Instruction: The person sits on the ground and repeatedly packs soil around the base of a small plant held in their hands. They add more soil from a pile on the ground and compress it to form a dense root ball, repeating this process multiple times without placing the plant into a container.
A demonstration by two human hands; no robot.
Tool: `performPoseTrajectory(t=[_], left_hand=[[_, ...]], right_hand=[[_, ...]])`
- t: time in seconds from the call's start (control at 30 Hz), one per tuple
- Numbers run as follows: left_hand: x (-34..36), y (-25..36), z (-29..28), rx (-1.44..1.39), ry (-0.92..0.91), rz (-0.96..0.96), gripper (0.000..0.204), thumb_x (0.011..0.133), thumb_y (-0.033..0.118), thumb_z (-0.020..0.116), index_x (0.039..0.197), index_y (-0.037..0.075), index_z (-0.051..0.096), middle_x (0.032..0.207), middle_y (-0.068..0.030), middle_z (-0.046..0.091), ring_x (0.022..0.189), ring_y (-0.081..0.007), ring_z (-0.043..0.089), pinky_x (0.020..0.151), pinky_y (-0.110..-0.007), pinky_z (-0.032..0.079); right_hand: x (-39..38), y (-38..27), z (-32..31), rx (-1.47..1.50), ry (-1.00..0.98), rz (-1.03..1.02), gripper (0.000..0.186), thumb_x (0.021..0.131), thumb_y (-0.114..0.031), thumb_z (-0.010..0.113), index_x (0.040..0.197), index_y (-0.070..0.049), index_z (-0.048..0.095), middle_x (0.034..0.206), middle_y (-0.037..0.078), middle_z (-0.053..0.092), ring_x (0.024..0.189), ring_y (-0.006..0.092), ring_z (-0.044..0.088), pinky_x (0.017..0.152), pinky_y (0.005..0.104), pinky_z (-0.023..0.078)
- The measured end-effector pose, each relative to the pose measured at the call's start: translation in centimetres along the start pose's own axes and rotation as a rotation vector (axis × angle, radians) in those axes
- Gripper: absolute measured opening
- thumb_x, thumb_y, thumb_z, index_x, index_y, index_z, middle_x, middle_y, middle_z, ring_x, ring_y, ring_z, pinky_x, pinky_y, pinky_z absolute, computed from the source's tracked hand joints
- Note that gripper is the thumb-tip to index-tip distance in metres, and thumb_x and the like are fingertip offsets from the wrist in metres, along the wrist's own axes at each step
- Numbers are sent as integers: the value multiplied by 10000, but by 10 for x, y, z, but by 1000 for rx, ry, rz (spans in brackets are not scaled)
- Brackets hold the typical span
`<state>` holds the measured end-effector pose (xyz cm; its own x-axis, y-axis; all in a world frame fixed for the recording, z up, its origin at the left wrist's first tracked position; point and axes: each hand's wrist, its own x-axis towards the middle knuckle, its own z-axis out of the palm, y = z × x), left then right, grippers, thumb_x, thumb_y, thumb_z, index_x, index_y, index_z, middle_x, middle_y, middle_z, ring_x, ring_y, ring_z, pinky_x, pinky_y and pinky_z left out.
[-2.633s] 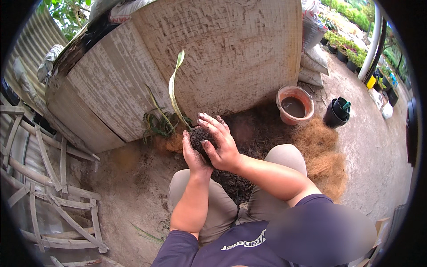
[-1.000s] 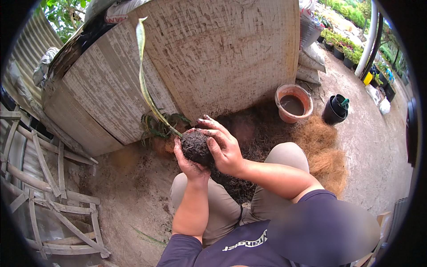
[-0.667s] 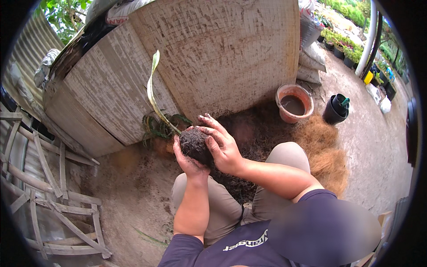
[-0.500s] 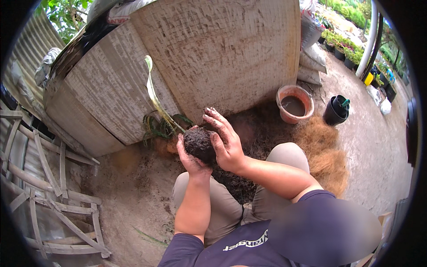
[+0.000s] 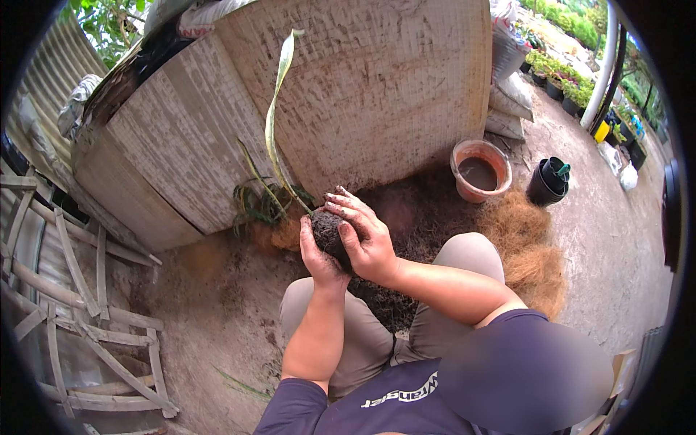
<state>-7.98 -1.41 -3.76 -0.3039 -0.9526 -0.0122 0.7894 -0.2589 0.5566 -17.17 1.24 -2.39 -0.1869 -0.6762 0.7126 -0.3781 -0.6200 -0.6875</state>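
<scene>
A dark, rounded ball of soil (image 5: 331, 233) sits between my two hands, above my bent knees. From its far side rises a long, narrow plant leaf (image 5: 272, 134), pale green with yellowish edges, curving up in front of the boards. My left hand (image 5: 319, 254) cups the ball from the left and below. My right hand (image 5: 368, 243) wraps over its right side, fingers across the top and thumb on the near face. Soil clings to the fingers of both hands. Beneath them, loose dark soil (image 5: 388, 301) lies on the ground.
A reddish bucket of dark, muddy contents (image 5: 481, 190) stands right of the soil, beside stacked black pots (image 5: 547, 183). Brown fibre (image 5: 533, 261) is heaped nearer me. Wooden boards (image 5: 362, 87) wall the far side; a pole frame (image 5: 94, 333) is at left. A leafy plant (image 5: 250, 206) lies by the boards.
My right hand has closed in onto the soil ball. The ball has shifted slightly right, and its leaf has swung more upright, uncovering another thin leaf behind it.
</scene>
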Motion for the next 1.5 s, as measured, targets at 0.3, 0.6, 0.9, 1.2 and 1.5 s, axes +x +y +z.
performPoseTrajectory(t=[0.3, 0.6, 0.9, 1.2, 1.5], left_hand=[[2, 6, 3, -93, -98, -33, 509, 897, 461, 307, 1095, 51, 536, 1067, -104, 575, 994, -247, 541, 894, -376, 412], [1, 0, 11, 43, 30, 52, 386, 912, 321, 342, 1009, 9, 546, 947, -94, 596, 855, -202, 582, 770, -335, 469], [1, -7, 6, 187, -2, 147, 332, 921, 271, 349, 993, 5, 534, 933, -83, 585, 836, -171, 566, 766, -310, 460], [6, -5, -4, 61, -36, -3, 457, 912, 399, 316, 1100, 34, 518, 1088, -115, 557, 1015, -244, 521, 912, -375, 389], [2, 0, 8, -87, -162, -34, 391, 914, 363, 330, 1102, 73, 511, 1116, -81, 536, 1049, -205, 498, 940, -335, 362]], right_hand=[[11, -6, -7, 3, 67, 32, 312, 890, -213, 461, 1140, -44, 542, 1220, 139, 507, 1194, 302, 419, 992, 391, 285], [14, -6, -10, 12, 15, 46, 301, 896, -174, 442, 1102, 18, 550, 1189, 171, 526, 1186, 300, 432, 994, 383, 306], [10, -2, -2, 177, -6, 176, 285, 847, -61, 507, 1113, 40, 531, 1167, 160, 530, 1117, 243, 483, 934, 331, 381], [12, -1, -8, 37, 1, 110, 290, 856, -112, 509, 1115, 15, 532, 1171, 149, 533, 1113, 252, 491, 943, 350, 363], [6, -8, -6, -240, -66, -86, 311, 802, -117, 531, 1100, -30, 554, 1168, 121, 544, 1165, 291, 455, 1013, 430, 237]])
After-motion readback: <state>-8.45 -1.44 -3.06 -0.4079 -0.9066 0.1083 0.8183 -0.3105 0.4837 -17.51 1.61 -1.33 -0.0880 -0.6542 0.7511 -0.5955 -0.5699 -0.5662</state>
